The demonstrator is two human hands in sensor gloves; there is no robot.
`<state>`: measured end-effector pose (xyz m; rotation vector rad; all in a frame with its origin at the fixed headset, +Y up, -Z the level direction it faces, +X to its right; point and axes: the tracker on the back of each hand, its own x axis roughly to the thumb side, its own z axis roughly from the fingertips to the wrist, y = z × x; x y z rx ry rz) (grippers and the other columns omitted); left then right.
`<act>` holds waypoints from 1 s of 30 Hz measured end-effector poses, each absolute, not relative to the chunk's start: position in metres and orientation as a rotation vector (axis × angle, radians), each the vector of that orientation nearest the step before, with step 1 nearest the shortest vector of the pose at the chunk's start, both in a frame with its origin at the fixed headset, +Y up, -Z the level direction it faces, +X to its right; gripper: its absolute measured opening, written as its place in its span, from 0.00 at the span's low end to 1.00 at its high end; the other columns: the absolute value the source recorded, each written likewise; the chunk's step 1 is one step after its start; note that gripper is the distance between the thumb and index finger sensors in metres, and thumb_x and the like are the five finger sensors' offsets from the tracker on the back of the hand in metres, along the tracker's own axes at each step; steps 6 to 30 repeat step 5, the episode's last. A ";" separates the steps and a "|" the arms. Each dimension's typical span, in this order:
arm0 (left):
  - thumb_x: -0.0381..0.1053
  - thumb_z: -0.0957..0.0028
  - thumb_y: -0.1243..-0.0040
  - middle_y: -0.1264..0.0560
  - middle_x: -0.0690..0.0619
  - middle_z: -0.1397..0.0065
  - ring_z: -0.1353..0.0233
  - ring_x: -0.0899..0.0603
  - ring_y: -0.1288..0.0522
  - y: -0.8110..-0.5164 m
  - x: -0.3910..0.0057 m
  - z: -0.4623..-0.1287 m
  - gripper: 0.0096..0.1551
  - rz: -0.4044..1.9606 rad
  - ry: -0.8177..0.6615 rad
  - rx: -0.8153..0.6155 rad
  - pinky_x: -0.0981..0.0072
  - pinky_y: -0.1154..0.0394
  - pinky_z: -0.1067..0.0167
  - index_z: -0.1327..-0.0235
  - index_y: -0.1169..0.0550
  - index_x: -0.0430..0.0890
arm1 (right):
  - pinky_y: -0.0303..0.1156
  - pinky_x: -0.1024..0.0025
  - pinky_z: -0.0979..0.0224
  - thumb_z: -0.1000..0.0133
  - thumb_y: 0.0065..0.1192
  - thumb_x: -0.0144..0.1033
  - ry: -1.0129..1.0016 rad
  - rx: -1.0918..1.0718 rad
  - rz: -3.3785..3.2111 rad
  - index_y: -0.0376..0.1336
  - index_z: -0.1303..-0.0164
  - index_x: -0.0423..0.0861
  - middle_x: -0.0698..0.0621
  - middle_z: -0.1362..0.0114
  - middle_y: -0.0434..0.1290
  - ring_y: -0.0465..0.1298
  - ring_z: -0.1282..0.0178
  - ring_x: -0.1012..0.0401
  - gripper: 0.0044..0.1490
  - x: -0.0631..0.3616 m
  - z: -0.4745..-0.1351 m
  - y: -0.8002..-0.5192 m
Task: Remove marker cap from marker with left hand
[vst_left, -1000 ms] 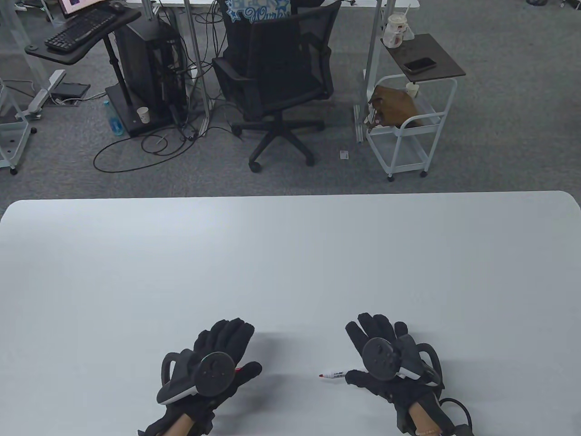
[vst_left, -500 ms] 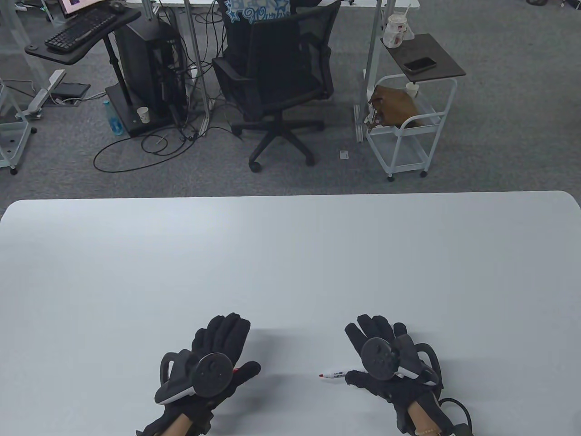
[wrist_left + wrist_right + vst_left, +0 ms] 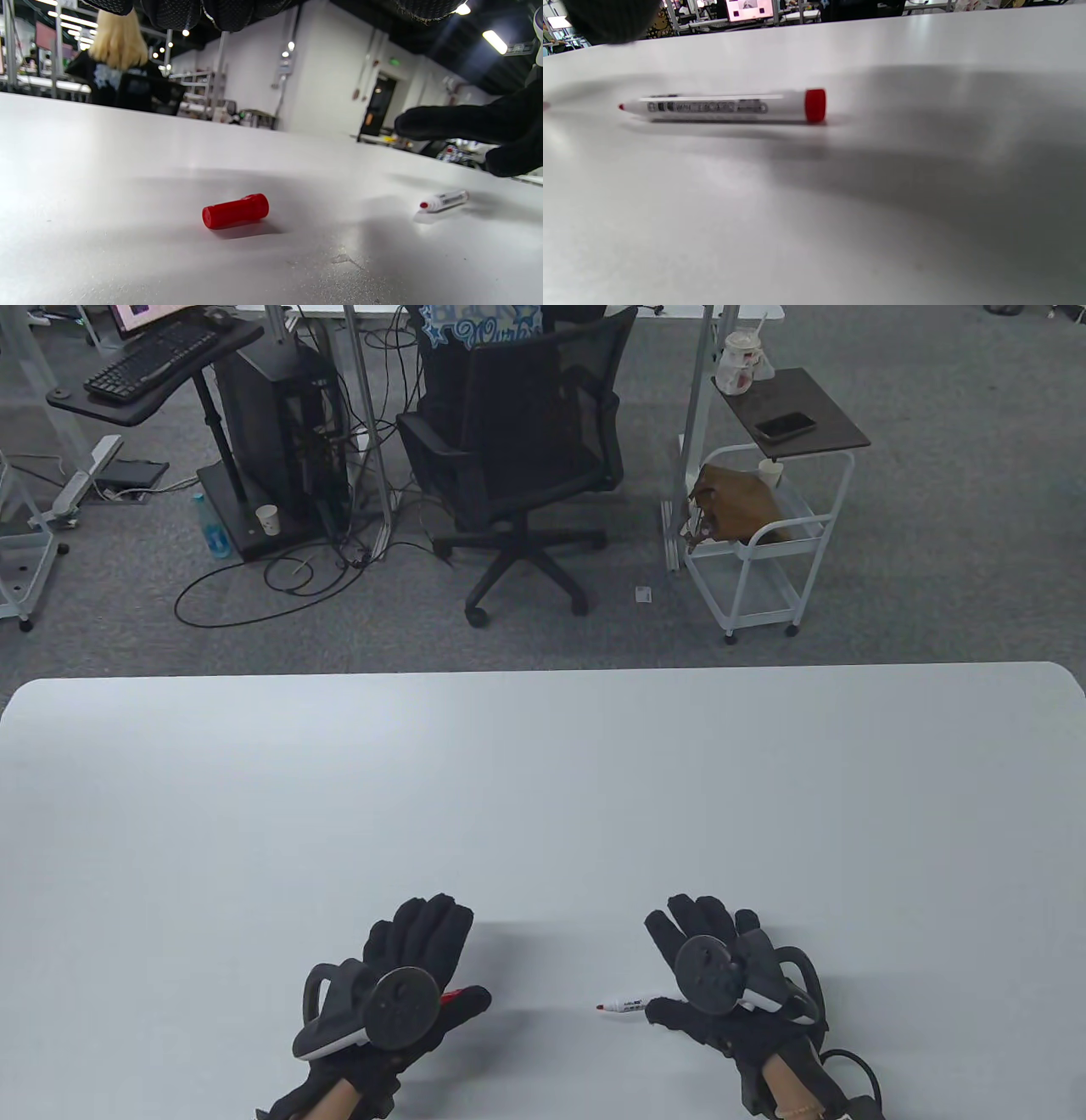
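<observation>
Near the white table's (image 3: 543,780) near edge, the small red cylindrical plastic cap (image 3: 236,210) lies on its side under the left hand (image 3: 399,984), whose fingers are spread and hold nothing. The uncapped white marker with a red tip (image 3: 725,106) lies well apart to the right, under the right hand (image 3: 721,984), also spread and holding nothing.

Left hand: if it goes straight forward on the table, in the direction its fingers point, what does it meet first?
The way looks free. The left hand points up the bare table; the red cap lies under the hand, and the marker lies off to its right, though depth is uncertain.
</observation>
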<state>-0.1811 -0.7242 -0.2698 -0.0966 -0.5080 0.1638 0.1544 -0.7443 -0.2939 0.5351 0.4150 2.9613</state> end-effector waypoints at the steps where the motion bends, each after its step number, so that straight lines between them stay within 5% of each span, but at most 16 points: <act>1: 0.75 0.41 0.64 0.54 0.37 0.09 0.13 0.23 0.52 -0.724 -0.181 -0.270 0.54 0.160 -0.508 -0.097 0.26 0.50 0.25 0.11 0.57 0.44 | 0.36 0.34 0.19 0.52 0.55 0.67 0.416 0.536 2.962 0.34 0.17 0.57 0.43 0.12 0.36 0.40 0.12 0.40 0.60 0.154 -0.294 -0.744; 30: 0.75 0.41 0.64 0.54 0.37 0.09 0.13 0.23 0.52 -0.725 -0.180 -0.269 0.54 0.155 -0.515 -0.105 0.26 0.50 0.25 0.11 0.57 0.44 | 0.36 0.34 0.18 0.52 0.55 0.67 0.423 0.528 2.965 0.35 0.17 0.57 0.43 0.12 0.36 0.40 0.12 0.40 0.60 0.155 -0.294 -0.745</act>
